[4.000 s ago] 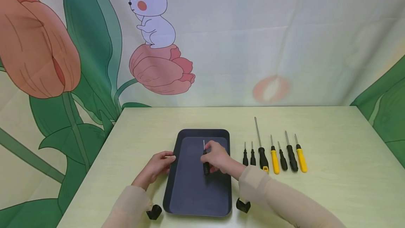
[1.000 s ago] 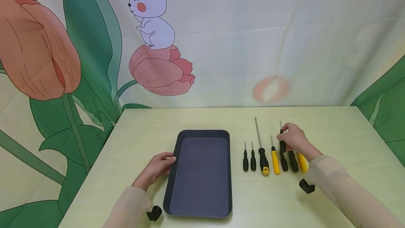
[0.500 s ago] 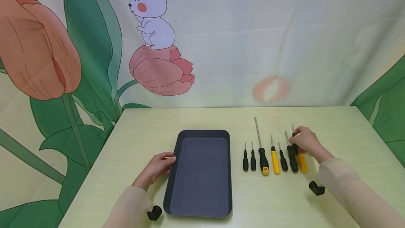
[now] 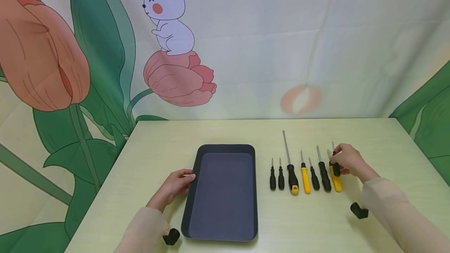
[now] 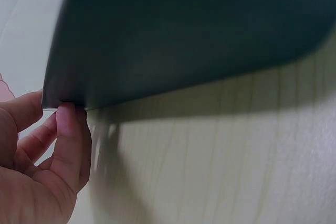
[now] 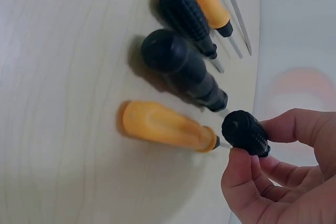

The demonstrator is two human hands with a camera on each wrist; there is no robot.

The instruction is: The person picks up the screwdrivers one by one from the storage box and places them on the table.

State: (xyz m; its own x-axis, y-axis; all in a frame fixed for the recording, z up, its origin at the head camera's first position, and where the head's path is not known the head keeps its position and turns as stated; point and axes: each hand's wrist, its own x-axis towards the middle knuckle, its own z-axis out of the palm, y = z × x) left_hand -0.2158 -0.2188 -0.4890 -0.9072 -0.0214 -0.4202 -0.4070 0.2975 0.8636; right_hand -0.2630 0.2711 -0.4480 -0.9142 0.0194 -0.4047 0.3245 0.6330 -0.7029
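My right hand (image 4: 349, 160) pinches a small black-handled screwdriver (image 6: 245, 132) between thumb and fingers, its shaft pointing toward the back wall. It is held above the table, over the yellow-handled screwdriver (image 4: 336, 180) at the right end of a row. My left hand (image 4: 174, 186) pinches the left rim of a dark rectangular tray (image 4: 191, 206). In the left wrist view, fingers (image 5: 67, 121) press against the tray's underside edge. Nothing lies in the tray.
Left of that yellow one lie a large black screwdriver (image 4: 325, 177), a small black one (image 4: 314, 178), another yellow one (image 4: 306, 180), a long black-and-yellow one (image 4: 293, 179) and two small black ones (image 4: 281, 179). A printed curtain (image 4: 246, 50) hangs behind the table.
From over the tray, my right hand has carried the small black screwdriver rightward along the row to its right end. The left hand and tray have stayed in place.
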